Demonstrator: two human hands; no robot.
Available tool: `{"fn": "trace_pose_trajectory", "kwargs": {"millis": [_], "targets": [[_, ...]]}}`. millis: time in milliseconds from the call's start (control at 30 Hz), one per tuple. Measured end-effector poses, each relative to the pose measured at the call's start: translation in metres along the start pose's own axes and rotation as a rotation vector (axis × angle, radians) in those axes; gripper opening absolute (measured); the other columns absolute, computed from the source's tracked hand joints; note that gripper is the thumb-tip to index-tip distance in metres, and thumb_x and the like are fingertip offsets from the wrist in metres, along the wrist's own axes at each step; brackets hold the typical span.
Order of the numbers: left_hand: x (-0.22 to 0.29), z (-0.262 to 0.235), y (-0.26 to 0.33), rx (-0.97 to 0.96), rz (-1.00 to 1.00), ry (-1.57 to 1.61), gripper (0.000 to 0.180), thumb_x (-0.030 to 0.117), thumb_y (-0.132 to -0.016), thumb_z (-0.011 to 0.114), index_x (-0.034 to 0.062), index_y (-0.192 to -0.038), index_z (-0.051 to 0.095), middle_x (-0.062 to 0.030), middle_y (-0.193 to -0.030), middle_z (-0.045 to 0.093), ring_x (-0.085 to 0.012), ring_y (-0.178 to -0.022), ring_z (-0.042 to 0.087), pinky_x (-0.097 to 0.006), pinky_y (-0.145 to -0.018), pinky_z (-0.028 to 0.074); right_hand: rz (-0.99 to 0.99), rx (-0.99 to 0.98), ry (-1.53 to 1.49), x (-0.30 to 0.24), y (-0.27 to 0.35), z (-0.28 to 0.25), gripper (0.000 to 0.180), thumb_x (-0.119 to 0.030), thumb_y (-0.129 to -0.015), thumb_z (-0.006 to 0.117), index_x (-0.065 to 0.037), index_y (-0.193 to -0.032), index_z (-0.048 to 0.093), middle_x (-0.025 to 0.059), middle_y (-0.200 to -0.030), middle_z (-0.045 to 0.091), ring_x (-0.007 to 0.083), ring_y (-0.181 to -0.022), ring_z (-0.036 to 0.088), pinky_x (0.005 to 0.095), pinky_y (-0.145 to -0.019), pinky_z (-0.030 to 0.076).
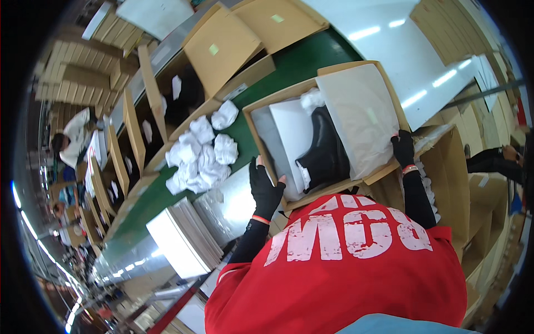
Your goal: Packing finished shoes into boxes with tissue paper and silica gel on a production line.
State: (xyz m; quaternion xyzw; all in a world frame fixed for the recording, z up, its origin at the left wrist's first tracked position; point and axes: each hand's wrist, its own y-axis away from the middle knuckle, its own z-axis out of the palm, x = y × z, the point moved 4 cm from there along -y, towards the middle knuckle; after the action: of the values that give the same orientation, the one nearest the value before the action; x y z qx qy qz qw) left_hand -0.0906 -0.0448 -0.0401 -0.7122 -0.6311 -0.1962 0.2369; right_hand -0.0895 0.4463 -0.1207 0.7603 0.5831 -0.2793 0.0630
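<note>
Green conveyor belting runs slantwise past an open brown cardboard box in front of me. Inside lies a shiny black ankle boot, beside a pale sheet of wrapping paper. Both my black-sleeved forearms reach forward. My left hand, in a black fingerless glove, is at the near left corner — thumb and index finger spread wide apart. My right hand, gloved likewise, angles inward at the box's right edge — whether its fingers pinch the cardboard, I cannot tell.

boxes, crumpled paper on green belt
</note>
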Motion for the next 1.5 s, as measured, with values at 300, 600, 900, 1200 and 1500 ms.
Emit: {"fn": "trace_pose_trajectory", "kwargs": {"millis": [300, 600, 900, 1200, 1500], "targets": [[0.024, -0.028, 0.005, 0.059, 0.178, 0.090, 0.099, 0.017, -0.068, 0.079, -0.0003, -0.146, 0.022, -0.0235, -0.142, 0.037, -0.0386, -0.129, 0.040, -0.039, -0.104, 0.037, 0.294, -1.326, -1.483, -0.325, 0.027, 0.010, 0.027, -0.015, -0.093, 0.056, 0.001, -0.115, 0.058, 0.0044, -0.097, 0.062, 0.0102, -0.091, 0.059, 0.0244, -0.083, 0.048], [0.019, -0.052, 0.015, 0.127, 0.446, 0.164, 0.070, 0.005, -0.082, 0.060, 0.0010, -0.144, 0.028, -0.0252, -0.136, 0.045, -0.0412, -0.122, 0.048, -0.044, -0.102, 0.040, 0.107, -0.931, -1.028, -0.270, 0.044, 0.004, 0.041, -0.025, -0.093, 0.061, 0.001, -0.124, 0.054, 0.0128, -0.111, 0.064, 0.0213, -0.099, 0.063, 0.0313, -0.083, 0.052], [0.026, -0.066, 0.002, -0.100, 0.740, -0.268, 0.026, 0.013, -0.070, 0.062, 0.0188, -0.095, 0.068, -0.0044, -0.104, 0.061, -0.0281, -0.112, 0.054, -0.050, -0.095, 0.042, -0.338, -1.042, -0.696, -0.301, 0.040, 0.037, 0.035, -0.031, -0.091, 0.061, -0.004, -0.114, 0.063, 0.0164, -0.112, 0.064, 0.0266, -0.111, 0.058, 0.0356, -0.098, 0.042], [0.015, -0.016, 0.036, -0.376, 0.684, -0.330, 0.014, 0.014, -0.074, 0.058, 0.0146, -0.086, 0.065, -0.0043, -0.073, 0.057, -0.0210, -0.084, 0.059, -0.046, -0.104, 0.035, -0.949, -0.732, 0.180, -0.382, 0.005, 0.157, 0.072, -0.044, -0.079, 0.066, -0.006, -0.136, 0.044, 0.0171, -0.148, 0.034, 0.0375, -0.138, 0.027, 0.0676, -0.108, 0.010], [0.020, -0.009, 0.057, -0.556, 0.518, -0.496, 0.014, 0.019, -0.079, 0.055, 0.0110, -0.084, 0.066, -0.0096, -0.082, 0.060, -0.0288, -0.105, 0.054, -0.057, -0.113, 0.016, -0.930, -0.484, 0.465, -0.417, -0.004, 0.188, 0.063, -0.044, -0.070, 0.066, -0.005, -0.120, 0.059, 0.0203, -0.140, 0.042, 0.0417, -0.136, 0.027, 0.0671, -0.109, 0.009]]}}
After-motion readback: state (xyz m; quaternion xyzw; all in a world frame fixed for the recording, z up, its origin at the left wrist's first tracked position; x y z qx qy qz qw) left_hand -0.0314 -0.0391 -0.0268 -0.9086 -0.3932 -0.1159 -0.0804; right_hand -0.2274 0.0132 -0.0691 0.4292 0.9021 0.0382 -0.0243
